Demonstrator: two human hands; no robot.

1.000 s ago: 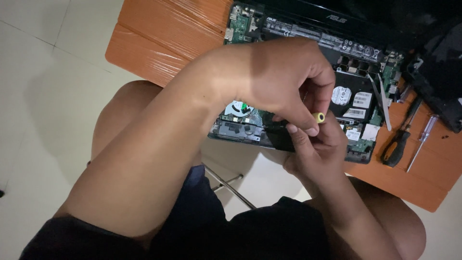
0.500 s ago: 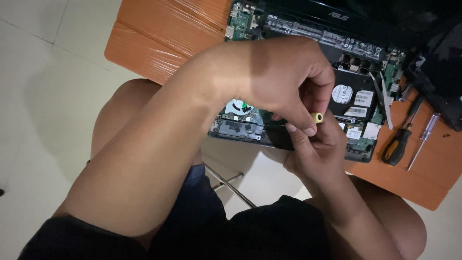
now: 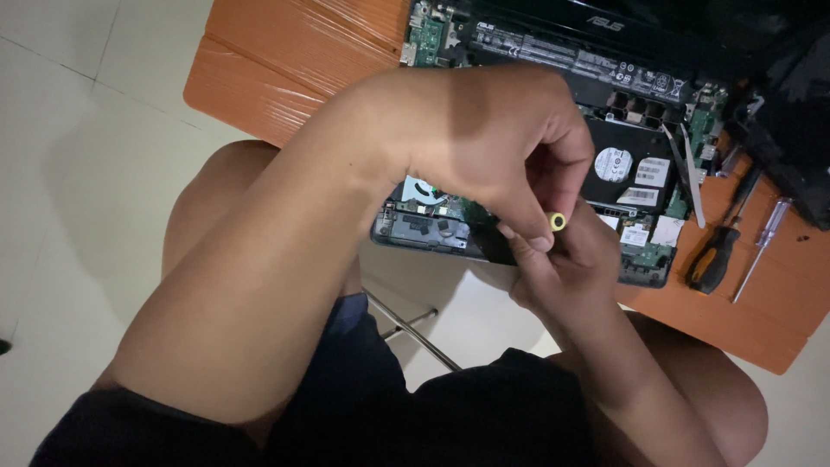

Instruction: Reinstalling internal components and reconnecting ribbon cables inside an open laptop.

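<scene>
Little has shifted since the earlier frame: both my hands stay locked together over the near edge of the opened laptop [image 3: 553, 104], and the small yellow tool end [image 3: 558, 221] sits in the same spot between them.

My left hand [image 3: 493, 143] reaches across from nine o'clock, its fingers curled shut and pinched on the yellow tool end, which pokes out just below my thumb. My right hand [image 3: 562, 268] comes up from five o'clock and meets it, fingertips pressed together against the same piece; what lies under them is hidden.

The laptop lies with its bottom cover off on the orange table [image 3: 285, 60], at twelve o'clock from my hands. A round cooling fan [image 3: 424, 192] shows just beneath my left wrist, and a black drive with a white round label [image 3: 627, 164] sits at two o'clock. An orange-and-black screwdriver [image 3: 718, 255] rests on the table at three o'clock, with a slimmer clear-handled screwdriver [image 3: 761, 242] just beside it. My bare knees frame the white floor [image 3: 78, 173] below.
</scene>
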